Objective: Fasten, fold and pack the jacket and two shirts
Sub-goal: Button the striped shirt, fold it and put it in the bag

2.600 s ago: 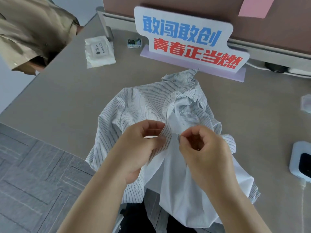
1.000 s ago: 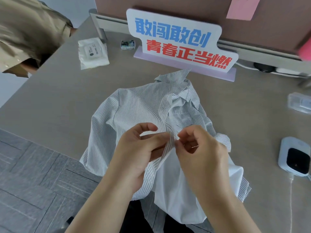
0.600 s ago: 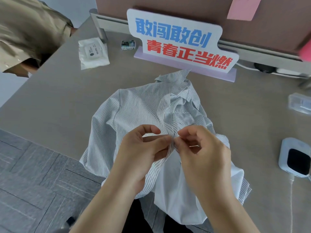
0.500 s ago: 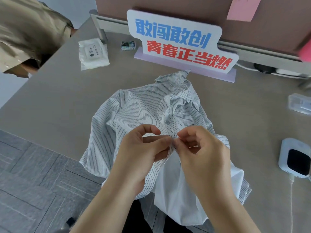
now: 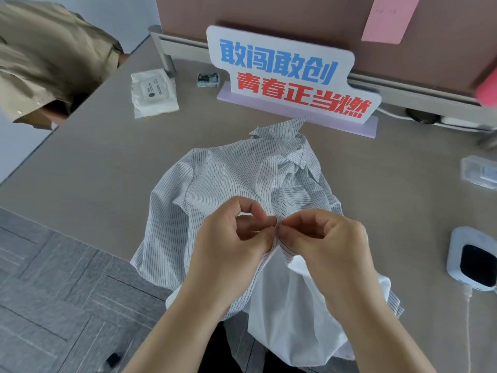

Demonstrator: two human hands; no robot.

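Observation:
A white shirt with thin dark stripes (image 5: 223, 181) lies crumpled on the grey table (image 5: 88, 157), its collar toward the sign and its lower part hanging over the near edge. My left hand (image 5: 231, 246) pinches the left front edge of the shirt. My right hand (image 5: 328, 243) pinches the right front edge. The fingertips of both hands meet at the placket; the button itself is hidden by them. A khaki garment (image 5: 45, 55) hangs at the far left, off the table.
A white sign with blue and red characters (image 5: 290, 76) stands behind the shirt. A white wipes pack (image 5: 153, 92) and a small box (image 5: 207, 79) lie at the back left. A white device with a cable (image 5: 473, 262) and a clear plastic case (image 5: 480, 172) sit on the right.
My two hands have drawn together, closing the gap between the shirt's front edges; the fingertips now touch at the placket. The shirt itself has barely shifted.

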